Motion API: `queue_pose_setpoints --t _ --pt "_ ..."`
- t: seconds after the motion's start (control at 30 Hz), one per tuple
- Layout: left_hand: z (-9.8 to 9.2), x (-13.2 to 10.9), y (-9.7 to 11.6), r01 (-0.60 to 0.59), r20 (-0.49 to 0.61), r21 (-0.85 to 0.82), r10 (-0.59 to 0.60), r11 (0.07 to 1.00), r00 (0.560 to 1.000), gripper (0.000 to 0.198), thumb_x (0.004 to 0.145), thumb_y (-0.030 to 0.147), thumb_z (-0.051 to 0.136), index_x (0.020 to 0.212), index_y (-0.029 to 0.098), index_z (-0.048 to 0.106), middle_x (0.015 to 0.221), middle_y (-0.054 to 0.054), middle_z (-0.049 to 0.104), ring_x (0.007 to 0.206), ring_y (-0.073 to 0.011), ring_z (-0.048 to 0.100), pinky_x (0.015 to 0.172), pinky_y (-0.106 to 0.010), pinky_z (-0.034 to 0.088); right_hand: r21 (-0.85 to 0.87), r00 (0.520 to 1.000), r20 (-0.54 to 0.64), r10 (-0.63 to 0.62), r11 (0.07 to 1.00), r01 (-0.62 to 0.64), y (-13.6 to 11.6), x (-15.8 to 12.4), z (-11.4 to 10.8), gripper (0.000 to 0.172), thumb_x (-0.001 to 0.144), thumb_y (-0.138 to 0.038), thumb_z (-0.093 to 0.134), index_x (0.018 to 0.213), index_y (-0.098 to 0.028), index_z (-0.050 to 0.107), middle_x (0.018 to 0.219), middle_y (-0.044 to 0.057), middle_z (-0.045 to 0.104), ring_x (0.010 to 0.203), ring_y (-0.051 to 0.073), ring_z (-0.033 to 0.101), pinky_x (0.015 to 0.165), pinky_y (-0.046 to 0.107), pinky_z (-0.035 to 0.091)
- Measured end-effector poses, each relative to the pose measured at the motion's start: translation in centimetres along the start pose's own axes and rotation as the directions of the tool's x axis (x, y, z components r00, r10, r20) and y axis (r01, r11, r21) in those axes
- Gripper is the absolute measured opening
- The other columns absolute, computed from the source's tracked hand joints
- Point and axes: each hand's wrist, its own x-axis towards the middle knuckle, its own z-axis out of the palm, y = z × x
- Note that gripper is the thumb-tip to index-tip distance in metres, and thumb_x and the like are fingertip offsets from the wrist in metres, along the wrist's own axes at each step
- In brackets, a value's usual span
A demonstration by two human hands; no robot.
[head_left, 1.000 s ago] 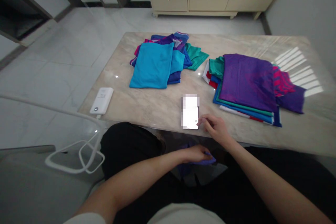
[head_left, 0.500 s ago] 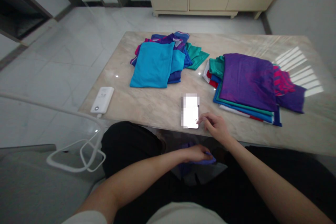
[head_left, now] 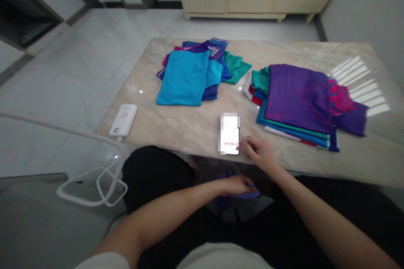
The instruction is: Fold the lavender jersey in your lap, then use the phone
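Phone screen point(head_left: 229, 134) has changed since the last frame: a small reddish bar is now shown low on it, while both hands are about where they were. The rest of the screen is blurred and can't be read. Phone is lying flat on the marble table point(head_left: 176, 130), near its front edge. Right hand point(head_left: 257, 153) is held just beside the phone's lower right corner, fingers loosely curled, nothing gripped; contact with the phone is hard to make out. Left hand point(head_left: 235, 185) is below the table edge over dark trousers point(head_left: 158, 172), grip closed on a purple cloth point(head_left: 249, 193), which is partly hidden by the hand and shadow. A loose pile topped by a blue shirt point(head_left: 183, 77) is placed beyond the phone, and a folded stack topped by a purple shirt point(head_left: 296, 98) is placed to its right, with lower layers mostly covered. A white power bank point(head_left: 123, 120) is lying near the left table edge, its white cable point(head_left: 91, 193) looped down past the edge. A cream sideboard point(head_left: 252, 2) is cut off at the top of the view, drawers closed, contents unseen.
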Motion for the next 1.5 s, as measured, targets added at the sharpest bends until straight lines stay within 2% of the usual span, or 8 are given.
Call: queue_pose_setpoints --t 0.43,0.57,0.87,1.5 --pt "0.12 0.28 -0.33 0.000 0.002 0.011 0.000 1.000 1.000 0.026 0.089 0.043 0.067 0.098 0.021 0.077 0.091 0.000 0.074 0.083 -0.0174 0.062 0.074 -0.027 0.043 -0.037 1.000 0.022 -0.008 0.999 0.008 -0.09 0.04 0.01 0.029 0.103 -0.032 0.050 0.092 -0.022 0.074 0.087 0.002 0.077 0.054 0.012 0.059 0.055 0.028 0.046" --pt "0.16 0.42 -0.47 0.004 -0.006 0.021 -0.004 1.000 1.000 0.026 0.089 0.043 0.067 0.099 0.022 0.077 0.093 0.000 0.075 0.085 -0.0178 0.063 0.075 -0.027 0.044 -0.012 1.000 -0.003 -0.004 1.000 0.004 -0.11 0.00 0.00 0.027 0.103 -0.032 0.050 0.093 -0.022 0.073 0.085 0.001 0.076 0.054 0.011 0.058 0.054 0.027 0.046" --pt "0.18 0.19 -0.23 -0.008 -0.012 0.016 0.008 1.000 1.000 0.021 0.089 0.040 0.067 0.092 0.021 0.076 0.087 0.001 0.072 0.083 -0.0167 0.062 0.076 -0.027 0.043 -0.016 1.000 0.009 0.004 1.000 -0.004 0.13 -0.01 0.12 0.026 0.103 -0.032 0.050 0.094 -0.023 0.073 0.085 0.001 0.077 0.052 0.011 0.058 0.054 0.027 0.046" --pt "0.13 0.31 -0.55 -0.014 0.001 0.003 0.014 1.000 1.000 0.025 0.088 0.043 0.067 0.096 0.021 0.077 0.088 0.000 0.073 0.082 -0.0166 0.061 0.072 -0.027 0.042 -0.018 1.000 0.015 0.010 1.000 -0.010 -0.10 -0.08 -0.06 0.030 0.104 -0.037 0.049 0.095 -0.021 0.073 0.087 0.003 0.077 0.054 0.013 0.059 0.055 0.028 0.049"
